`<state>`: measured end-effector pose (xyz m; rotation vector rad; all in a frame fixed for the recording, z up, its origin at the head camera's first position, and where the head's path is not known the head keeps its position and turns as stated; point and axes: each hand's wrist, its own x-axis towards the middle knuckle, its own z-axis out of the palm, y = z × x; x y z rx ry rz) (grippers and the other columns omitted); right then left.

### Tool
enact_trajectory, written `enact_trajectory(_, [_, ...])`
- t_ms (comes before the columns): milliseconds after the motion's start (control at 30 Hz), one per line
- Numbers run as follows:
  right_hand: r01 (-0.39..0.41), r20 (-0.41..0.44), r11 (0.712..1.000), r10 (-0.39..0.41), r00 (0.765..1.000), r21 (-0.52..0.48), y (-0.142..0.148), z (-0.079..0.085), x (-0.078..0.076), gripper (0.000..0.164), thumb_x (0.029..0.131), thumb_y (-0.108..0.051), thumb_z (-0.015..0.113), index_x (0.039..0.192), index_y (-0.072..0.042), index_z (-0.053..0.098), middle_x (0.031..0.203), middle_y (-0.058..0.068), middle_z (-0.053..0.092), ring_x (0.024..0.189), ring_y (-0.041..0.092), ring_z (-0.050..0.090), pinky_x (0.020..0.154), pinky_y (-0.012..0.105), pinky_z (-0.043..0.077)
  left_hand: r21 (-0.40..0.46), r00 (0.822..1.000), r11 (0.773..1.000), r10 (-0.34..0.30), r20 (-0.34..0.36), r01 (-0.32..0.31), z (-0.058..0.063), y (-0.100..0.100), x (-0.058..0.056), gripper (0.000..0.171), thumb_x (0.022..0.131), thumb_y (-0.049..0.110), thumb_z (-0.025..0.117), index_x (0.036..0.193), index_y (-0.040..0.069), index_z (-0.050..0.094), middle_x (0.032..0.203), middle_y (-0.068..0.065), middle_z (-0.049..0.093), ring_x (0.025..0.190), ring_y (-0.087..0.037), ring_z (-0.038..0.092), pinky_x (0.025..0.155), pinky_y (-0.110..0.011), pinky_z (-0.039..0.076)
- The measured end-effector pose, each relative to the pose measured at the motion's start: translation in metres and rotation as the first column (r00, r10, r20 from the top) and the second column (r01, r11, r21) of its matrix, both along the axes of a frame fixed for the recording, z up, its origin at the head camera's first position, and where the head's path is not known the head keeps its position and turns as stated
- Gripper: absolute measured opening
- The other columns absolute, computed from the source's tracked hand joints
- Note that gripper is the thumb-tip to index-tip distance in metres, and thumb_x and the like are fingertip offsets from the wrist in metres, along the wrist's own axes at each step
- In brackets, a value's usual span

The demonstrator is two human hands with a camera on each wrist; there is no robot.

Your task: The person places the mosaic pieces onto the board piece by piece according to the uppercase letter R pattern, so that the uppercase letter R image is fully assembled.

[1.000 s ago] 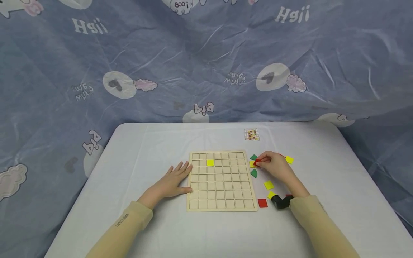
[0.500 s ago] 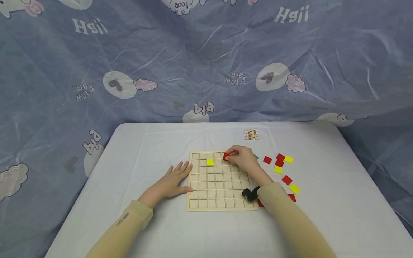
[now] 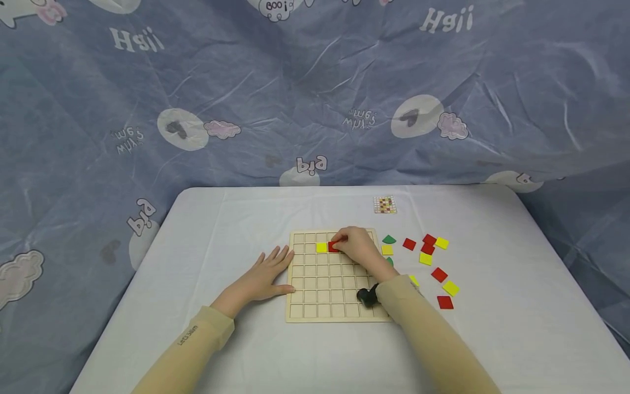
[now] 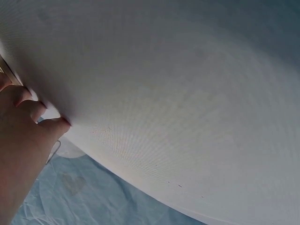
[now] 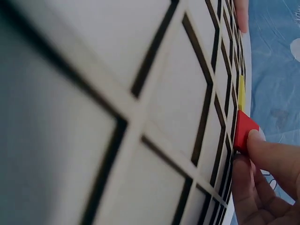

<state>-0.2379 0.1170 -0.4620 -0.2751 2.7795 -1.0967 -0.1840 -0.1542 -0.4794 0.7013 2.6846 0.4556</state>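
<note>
A wooden grid board (image 3: 322, 283) lies on the white table, with a yellow square tile (image 3: 321, 247) set in its second row. Just right of that tile, my right hand (image 3: 360, 247) pinches a red square tile (image 3: 332, 247) between thumb and fingers at the neighbouring cell. In the right wrist view the red tile (image 5: 244, 132) is tilted beside the yellow one, its edge at the board. Whether it is seated cannot be told. My left hand (image 3: 266, 276) rests with spread fingers against the board's left edge, its fingertips touching the rim.
Loose tiles lie right of the board: several red (image 3: 439, 274) and yellow (image 3: 450, 288) squares, and green pieces (image 3: 389, 239) near the rim. A small patterned card (image 3: 385, 204) lies behind. A black wrist camera (image 3: 366, 297) hangs over the board's lower right.
My right hand has carried the red tile leftward from the loose pieces, over the board, to the cell beside the yellow tile. My left hand has stayed at the board's edge.
</note>
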Motion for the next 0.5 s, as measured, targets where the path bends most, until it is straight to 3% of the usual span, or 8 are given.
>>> enact_trajectory(333, [0.036, 0.015, 0.999, -0.037, 0.999, 0.040, -0.005, 0.000, 0.001, 0.015, 0.088, -0.009, 0.073, 0.103, -0.006, 0.077, 0.098, 0.009, 0.063, 0.088, 0.023, 0.060, 0.083, 0.037, 0.054, -0.006, 1.000, 1.000, 0.003, 0.005, -0.002, 0.000, 0.000, -0.001, 0.094, 0.090, 0.058, 0.061, 0.159, 0.014, 0.016, 0.166, -0.008, 0.008, 0.154, -0.032, 0.003, 0.123, -0.058, 0.004])
enact_trajectory(500, [0.001, 0.016, 1.000, -0.001, 1.000, 0.016, 0.006, 0.008, 0.006, 0.021, 0.091, -0.012, 0.070, 0.111, -0.004, 0.074, 0.105, 0.011, 0.064, 0.093, 0.024, 0.063, 0.082, 0.037, 0.055, -0.006, 1.000, 1.000, -0.002, 0.005, 0.002, 0.000, 0.000, -0.001, 0.093, 0.090, 0.057, 0.061, 0.159, 0.013, 0.016, 0.166, -0.008, 0.009, 0.154, -0.032, 0.003, 0.122, -0.059, 0.004])
